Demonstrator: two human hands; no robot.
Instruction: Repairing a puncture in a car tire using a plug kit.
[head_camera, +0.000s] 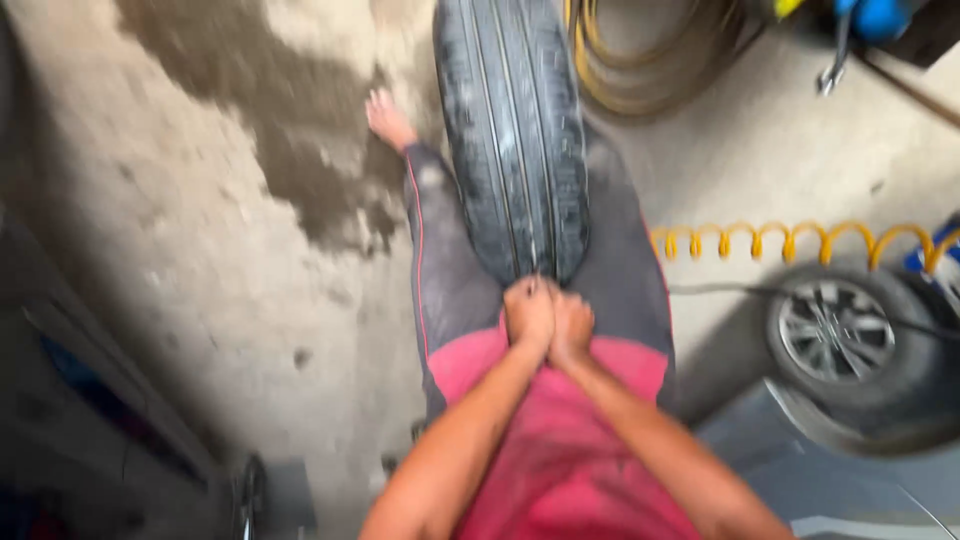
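Both hands, left hand (528, 312) and right hand (572, 326), grip the upright tyre (510, 130) closed tight at its near edge; it could roll onto the bare foot (386, 118).

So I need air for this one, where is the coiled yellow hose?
In the head view the coiled yellow hose lies on the concrete floor at the right, just above the wheel and right of the upright tyre.

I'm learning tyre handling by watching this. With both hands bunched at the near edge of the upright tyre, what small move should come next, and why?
Probably spread the left hand and right hand apart on the tyre. They press together at one spot on the tread, a narrow grip for steadying it between the legs.
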